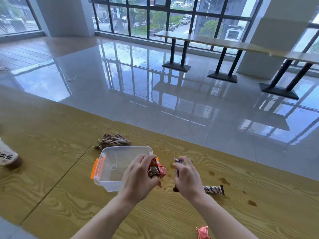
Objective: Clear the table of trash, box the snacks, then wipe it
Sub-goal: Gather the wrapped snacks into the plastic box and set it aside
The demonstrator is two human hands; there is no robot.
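Red wrapper [203,232] nearest; left grip [138,178] clasps snacks [156,169] beside box [119,167] for boxing; right grip [188,177] pinches bar [177,167].

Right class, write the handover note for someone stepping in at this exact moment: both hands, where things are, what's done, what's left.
Left hand: gripping orange snack packets at the clear box edge.
Right hand: closed on a dark snack bar.
On the table: another bar right of the hand, an orange wrapper near the front edge, a brown cloth behind the box, a bottle far left.
Done: nothing boxed yet; the box looks empty.
Left: box snacks, clear trash, wipe the brown spills.
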